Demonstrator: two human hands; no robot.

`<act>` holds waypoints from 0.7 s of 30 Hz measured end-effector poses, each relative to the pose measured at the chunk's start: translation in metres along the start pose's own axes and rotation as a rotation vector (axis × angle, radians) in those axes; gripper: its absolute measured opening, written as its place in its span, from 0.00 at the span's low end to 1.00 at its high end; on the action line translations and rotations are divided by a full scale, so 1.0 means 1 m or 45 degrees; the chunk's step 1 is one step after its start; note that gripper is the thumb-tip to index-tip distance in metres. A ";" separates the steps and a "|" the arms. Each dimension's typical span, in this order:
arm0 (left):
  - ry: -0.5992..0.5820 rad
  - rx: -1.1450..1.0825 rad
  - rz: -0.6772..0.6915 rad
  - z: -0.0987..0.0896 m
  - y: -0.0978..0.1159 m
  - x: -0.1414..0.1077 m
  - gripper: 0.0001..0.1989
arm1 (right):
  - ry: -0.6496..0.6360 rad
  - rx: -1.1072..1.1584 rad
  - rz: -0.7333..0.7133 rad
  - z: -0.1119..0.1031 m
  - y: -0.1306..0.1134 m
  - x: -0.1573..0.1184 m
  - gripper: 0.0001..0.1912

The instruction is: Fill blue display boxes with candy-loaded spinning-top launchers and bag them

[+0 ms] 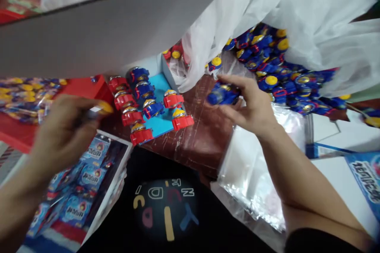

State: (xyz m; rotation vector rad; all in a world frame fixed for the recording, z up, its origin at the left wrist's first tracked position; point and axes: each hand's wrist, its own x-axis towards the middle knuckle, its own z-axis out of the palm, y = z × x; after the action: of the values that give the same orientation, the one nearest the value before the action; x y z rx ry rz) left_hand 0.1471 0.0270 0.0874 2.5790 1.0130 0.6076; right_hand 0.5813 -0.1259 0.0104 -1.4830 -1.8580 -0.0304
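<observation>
My right hand [247, 101] grips a blue toy watch [223, 94] between thumb and fingers, above the brown table. My left hand [67, 126] pinches a small yellow-topped piece [104, 107], blurred by motion, beside a red box [89, 89] of similar yellow and blue pieces. Between the hands, red toy watches [132, 115] and blue toy watches [144, 89] stand in rows on a light-blue card [162, 124]. Two more red toy watches [181, 119] sit on its right side. Those in the rows have silvery rims, and some show yellow tops.
A heap of blue toy watches [279, 75] spills from white plastic bagging [323, 27] at right. Clear bags [252, 170] lie below it. A carton with printed blue packets [92, 176] stands at lower left. A grey panel [113, 27] crosses the upper view.
</observation>
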 end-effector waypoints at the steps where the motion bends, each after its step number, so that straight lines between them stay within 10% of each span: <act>1: -0.141 -0.132 0.071 0.011 0.029 -0.002 0.15 | -0.030 -0.001 -0.125 -0.001 -0.021 0.005 0.27; 5: -0.453 -0.585 0.059 0.052 0.086 0.003 0.14 | -0.005 0.000 -0.408 0.012 -0.076 0.018 0.20; 12: -0.575 -0.727 0.008 0.059 0.092 0.006 0.13 | -0.047 0.308 -0.191 0.016 -0.094 -0.003 0.17; 21: 0.040 -0.016 0.705 0.088 0.089 -0.004 0.11 | -0.092 0.807 0.306 0.020 -0.112 0.000 0.15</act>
State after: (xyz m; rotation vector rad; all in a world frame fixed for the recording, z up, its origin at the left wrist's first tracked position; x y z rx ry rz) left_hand 0.2379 -0.0488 0.0481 2.8469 0.2823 0.7779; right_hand 0.4759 -0.1540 0.0424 -1.2428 -1.5240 0.6724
